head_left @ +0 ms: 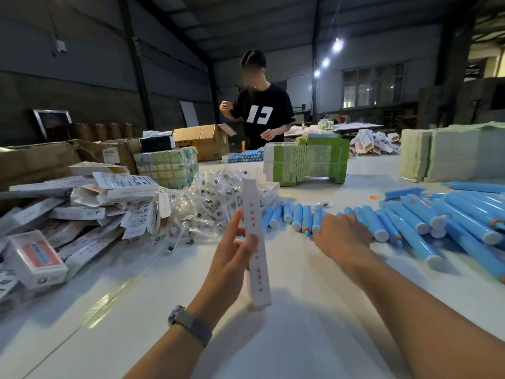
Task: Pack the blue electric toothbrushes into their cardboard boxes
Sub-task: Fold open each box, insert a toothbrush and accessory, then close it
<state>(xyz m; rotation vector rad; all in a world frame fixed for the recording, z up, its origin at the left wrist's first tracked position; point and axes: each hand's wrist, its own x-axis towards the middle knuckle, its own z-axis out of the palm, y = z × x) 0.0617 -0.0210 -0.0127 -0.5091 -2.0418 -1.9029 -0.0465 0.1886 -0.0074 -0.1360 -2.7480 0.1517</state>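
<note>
Near the middle of the white table point(314, 310), a long narrow white box point(255, 242) with red printing was held upright, its lower end close to or resting on the tabletop. It was gripped by the left hand point(232, 250), thumb on one side and fingers curled round the other face. The right hand point(340, 236) was laid on the row of blue toothbrushes point(306, 216) just beyond, knuckles up and fingers bent down over them; whether one had actually been pinched could not be told, since the fingertips were hidden behind the hand.

The step in hand was judged to be the fetching of one toothbrush for the box already held. For the next move, a single brush would need to be lifted clear of its neighbours and lined up with the top end of the box. Whether that end was open could not be made out.

More blue toothbrushes point(451, 228) were heaped at the right, some cut off by the frame edge. A pile of clear packets point(207, 198), their contents too small to identify, and a heap of white boxes point(90, 209) were seen to the left. A person in a black shirt point(263, 110) was standing across the table.
</note>
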